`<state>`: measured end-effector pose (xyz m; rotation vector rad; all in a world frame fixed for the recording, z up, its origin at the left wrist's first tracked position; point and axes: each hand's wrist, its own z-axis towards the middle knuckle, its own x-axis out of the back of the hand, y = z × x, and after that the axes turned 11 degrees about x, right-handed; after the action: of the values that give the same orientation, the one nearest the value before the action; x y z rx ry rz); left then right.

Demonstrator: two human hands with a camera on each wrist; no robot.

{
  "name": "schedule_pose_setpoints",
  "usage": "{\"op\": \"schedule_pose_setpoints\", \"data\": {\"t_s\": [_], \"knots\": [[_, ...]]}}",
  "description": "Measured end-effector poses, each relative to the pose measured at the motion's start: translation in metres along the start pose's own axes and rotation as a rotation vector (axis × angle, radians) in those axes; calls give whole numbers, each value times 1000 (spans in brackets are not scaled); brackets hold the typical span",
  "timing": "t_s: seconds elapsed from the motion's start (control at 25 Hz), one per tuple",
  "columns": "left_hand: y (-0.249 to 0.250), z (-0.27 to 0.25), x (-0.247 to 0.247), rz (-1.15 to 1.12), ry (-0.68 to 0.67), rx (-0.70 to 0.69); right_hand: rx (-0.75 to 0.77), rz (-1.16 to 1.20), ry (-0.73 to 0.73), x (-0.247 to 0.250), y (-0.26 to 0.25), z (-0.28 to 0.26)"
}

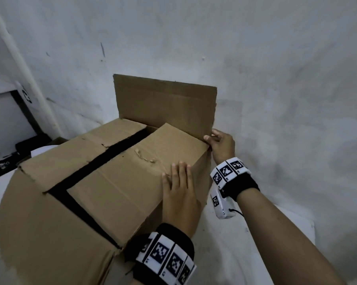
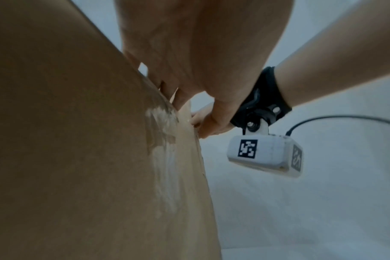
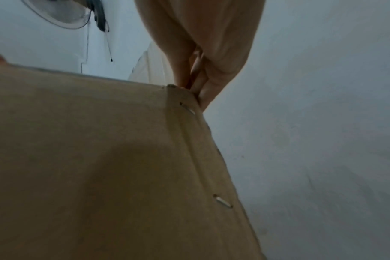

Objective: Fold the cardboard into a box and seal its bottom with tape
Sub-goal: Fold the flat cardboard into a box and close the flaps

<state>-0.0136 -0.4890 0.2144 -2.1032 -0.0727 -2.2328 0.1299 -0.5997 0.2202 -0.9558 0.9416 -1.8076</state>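
Note:
A brown cardboard box stands on a white surface. Two flaps are folded over its top with a dark gap between them. The far flap stands upright, and the near flap hangs outward at the lower left. My left hand lies flat, fingers straight, pressing on the right-hand folded flap. My right hand pinches the box's far right corner at the base of the upright flap. In the left wrist view, the left palm is on the box, with the right hand beyond it. In the right wrist view, my fingers meet the stapled corner.
A white wall stands close behind and to the right of the box. A white pipe runs down the left corner. Dark items and a round white object lie to the left, behind the box.

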Motion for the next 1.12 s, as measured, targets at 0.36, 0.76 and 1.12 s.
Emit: {"op": "schedule_pose_setpoints", "data": {"t_s": [0.36,0.76,1.12], "knots": [[-12,-3,-5,258,64,-22,97,-109,-32,-4,-6,-13],[-36,-5,26,-204,-318,31,182,-90,-120,-3,-16,-13],[-151,-25,118,-512,-244,8,138,-471,-182,-3,-36,-15]]}}
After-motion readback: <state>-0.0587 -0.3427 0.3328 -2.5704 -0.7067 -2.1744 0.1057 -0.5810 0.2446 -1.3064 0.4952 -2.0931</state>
